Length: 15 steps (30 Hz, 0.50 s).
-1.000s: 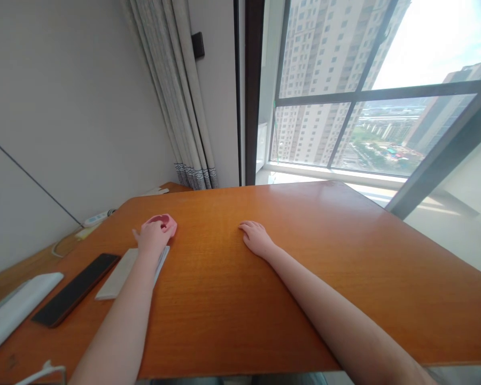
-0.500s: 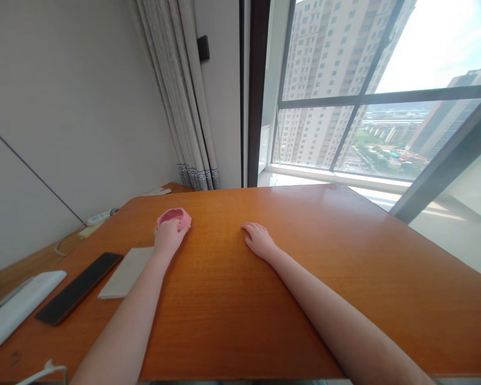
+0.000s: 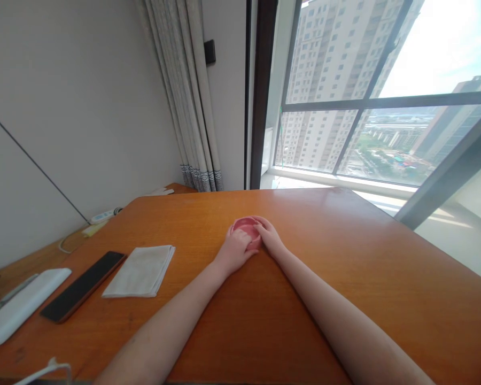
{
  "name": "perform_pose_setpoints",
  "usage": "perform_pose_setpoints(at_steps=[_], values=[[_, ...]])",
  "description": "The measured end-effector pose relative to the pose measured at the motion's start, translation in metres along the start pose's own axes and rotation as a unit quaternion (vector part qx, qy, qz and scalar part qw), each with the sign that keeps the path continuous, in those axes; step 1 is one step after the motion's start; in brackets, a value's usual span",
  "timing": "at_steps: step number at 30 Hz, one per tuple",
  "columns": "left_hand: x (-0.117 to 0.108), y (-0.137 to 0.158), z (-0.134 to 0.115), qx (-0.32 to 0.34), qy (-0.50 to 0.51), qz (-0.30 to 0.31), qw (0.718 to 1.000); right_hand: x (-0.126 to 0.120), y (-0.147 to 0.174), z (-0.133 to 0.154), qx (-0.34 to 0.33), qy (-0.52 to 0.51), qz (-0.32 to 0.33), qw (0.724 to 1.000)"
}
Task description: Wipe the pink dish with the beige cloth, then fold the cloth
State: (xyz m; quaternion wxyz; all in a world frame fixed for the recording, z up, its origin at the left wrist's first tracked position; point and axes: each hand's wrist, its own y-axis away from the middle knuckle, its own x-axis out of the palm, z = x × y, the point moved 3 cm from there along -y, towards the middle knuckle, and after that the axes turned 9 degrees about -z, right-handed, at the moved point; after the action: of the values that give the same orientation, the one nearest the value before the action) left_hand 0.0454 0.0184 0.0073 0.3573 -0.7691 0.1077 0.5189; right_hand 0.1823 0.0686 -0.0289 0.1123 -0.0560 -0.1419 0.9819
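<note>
A small pink bowl (image 3: 245, 222) stands on the wooden table, a little above the middle of the table's near half. My left hand (image 3: 234, 251) grips its near left side, with fingers over the rim and thumb along the front. On the other side, my right hand (image 3: 269, 234) curls around the bowl's right wall, its thumb at the rim. Parts of the wall are hidden behind both hands.
A folded pale cloth (image 3: 140, 271) lies left of my left forearm. Beyond it are a long black slab (image 3: 84, 286) and a white device (image 3: 26, 305). A white cable (image 3: 50, 368) crosses the near left edge. The table (image 3: 344, 256) ends before the window.
The pink bowl has moved right with my left hand, from the table's left part to my right hand. My right hand has closed around its right side. The cloth shows fully.
</note>
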Motion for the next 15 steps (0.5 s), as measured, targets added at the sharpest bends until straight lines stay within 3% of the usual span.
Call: perform_pose_setpoints(at_steps=[5,7,9,11,13,15], values=[[-0.024,0.003,0.007,0.024,0.005,-0.019,1.0,-0.001,0.001,0.001,0.004,0.058,-0.016,0.998],[-0.05,0.008,0.026,-0.025,-0.025,-0.059,0.998,-0.002,0.001,0.001,0.013,0.039,-0.018,0.999],[-0.081,0.025,0.06,-0.142,-0.049,-0.107,0.983,-0.003,0.0,-0.001,0.024,0.017,-0.029,0.999],[-0.107,0.056,0.102,-0.284,-0.081,-0.13,0.946,-0.004,-0.001,-0.003,0.031,0.008,-0.037,0.999],[-0.122,0.099,0.144,-0.419,-0.146,-0.088,0.892,-0.004,-0.001,-0.005,0.034,0.003,-0.038,0.999],[-0.126,0.141,0.176,-0.498,-0.187,-0.042,0.845,-0.004,-0.002,-0.007,0.036,-0.006,-0.034,0.999]])
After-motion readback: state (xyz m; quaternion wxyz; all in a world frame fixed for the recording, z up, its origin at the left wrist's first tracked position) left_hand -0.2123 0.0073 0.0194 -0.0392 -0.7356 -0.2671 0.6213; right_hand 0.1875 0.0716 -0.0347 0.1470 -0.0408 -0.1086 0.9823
